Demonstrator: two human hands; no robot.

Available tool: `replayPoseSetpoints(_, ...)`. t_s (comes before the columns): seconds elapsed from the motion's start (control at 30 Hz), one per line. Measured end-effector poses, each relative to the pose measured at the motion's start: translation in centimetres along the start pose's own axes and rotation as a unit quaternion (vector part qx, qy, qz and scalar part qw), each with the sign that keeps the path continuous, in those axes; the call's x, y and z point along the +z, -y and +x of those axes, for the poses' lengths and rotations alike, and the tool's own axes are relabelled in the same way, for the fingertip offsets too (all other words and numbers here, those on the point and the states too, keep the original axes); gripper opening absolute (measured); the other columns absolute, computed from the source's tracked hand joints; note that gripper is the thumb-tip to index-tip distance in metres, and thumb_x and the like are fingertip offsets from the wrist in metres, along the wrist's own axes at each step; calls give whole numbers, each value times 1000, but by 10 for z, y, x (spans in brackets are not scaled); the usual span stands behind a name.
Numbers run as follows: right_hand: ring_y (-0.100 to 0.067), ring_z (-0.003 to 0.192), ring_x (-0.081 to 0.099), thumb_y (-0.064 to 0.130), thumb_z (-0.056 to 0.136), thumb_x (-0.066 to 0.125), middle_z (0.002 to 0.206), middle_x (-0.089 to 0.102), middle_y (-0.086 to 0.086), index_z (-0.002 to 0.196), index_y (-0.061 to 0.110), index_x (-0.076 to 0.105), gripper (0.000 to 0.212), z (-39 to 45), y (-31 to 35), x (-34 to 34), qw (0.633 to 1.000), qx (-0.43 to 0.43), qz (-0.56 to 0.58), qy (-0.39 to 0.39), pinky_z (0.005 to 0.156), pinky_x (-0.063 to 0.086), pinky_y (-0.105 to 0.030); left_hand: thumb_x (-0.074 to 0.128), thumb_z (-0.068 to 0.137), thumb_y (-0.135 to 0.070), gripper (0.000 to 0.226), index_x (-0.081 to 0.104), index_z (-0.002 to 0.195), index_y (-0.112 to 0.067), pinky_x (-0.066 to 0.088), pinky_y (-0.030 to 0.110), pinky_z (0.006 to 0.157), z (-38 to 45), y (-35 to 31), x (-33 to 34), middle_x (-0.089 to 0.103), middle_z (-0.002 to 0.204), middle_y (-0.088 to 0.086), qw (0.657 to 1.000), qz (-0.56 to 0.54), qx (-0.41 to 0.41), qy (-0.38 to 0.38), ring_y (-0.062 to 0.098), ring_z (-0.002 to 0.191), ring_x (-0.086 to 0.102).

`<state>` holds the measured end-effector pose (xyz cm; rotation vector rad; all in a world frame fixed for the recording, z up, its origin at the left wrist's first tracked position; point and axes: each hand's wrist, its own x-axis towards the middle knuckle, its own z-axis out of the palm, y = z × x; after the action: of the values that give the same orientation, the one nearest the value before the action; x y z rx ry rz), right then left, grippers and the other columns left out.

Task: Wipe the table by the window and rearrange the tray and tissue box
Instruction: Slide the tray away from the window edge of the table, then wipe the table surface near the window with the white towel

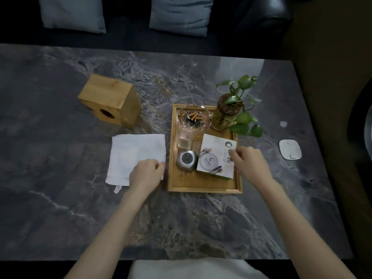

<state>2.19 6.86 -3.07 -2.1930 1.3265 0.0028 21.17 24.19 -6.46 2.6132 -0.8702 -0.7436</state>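
White cloth (136, 156) left of tray (205, 187), your left hand (146, 174) pinching its near-right corner | right hand (249, 160) over tray's card, grip unclear | tissue box (109, 102) far-left on counter (60, 198) | wiping, rearranging look pending

The dark grey marble-patterned table (84, 198) looks polished and smooth, with a pale glossy reflection at about 1 o'clock. The pale wooden cube tissue box (109, 102) and the flat rectangular wooden tray (203, 187) show matt, fine grain. The white folded cloth (136, 152) looks soft and slightly fluffy. On the tray, the clear glass ashtray (193, 119) is shiny, the small silver metal tin (186, 160) has a dull sheen, and the white printed paper box (216, 156) is smooth.
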Motion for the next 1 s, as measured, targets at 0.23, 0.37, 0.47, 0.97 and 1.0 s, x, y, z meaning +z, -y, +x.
replayPoseSetpoints(0.23, -23, 58, 57, 24, 95, 44, 59, 60, -5, 69, 4, 59, 36, 0, 82, 17, 983, -103, 153, -6, 63, 51, -45, 49, 90, -24, 23, 55, 78, -6, 37, 37, 62, -18, 23, -12, 61, 78, 16, 986, -92, -31, -135, 35, 76, 56)
replayPoseSetpoints(0.37, -25, 92, 61, 21, 94, 44, 101, 67, -12, 103, 8, 61, 23, 15, 167, 94, 985, -135, 99, 51, 84, 51, -44, 58, 85, -29, 51, 45, 125, 1, 38, 45, 94, 2, 92, -26, 48, 127, 21, 983, -37, -90, -157, 37, 117, 43)
replayPoseSetpoints(0.47, -27, 134, 33, 15, 95, 41, 146, 36, -15, 140, 7, 31, 47, 27, 161, 121, 982, -171, -15, 73, 110, 28, -35, 53, 85, -43, 79, 20, 141, 1, 22, 45, 112, -6, 87, -7, 22, 151, 19, 989, -13, -104, -101, 33, 138, 22)
replayPoseSetpoints(0.97, -31, 118, 45, 12, 88, 49, 133, 49, -14, 133, 9, 39, 47, 7, 154, 164, 987, -143, -42, 53, 94, 38, -37, 58, 85, -15, 30, 55, 109, 1, 42, 36, 82, 1, 81, 8, 51, 118, 18, 983, -122, -55, -122, 32, 102, 52)
replayPoseSetpoints(1.0, -30, 116, 46, 12, 89, 49, 130, 51, -13, 130, 10, 42, 42, 6, 154, 162, 987, -142, -15, 73, 91, 39, -37, 58, 85, -15, 24, 57, 103, 0, 40, 33, 75, 1, 79, 5, 54, 112, 16, 977, -165, -66, -115, 31, 95, 55)
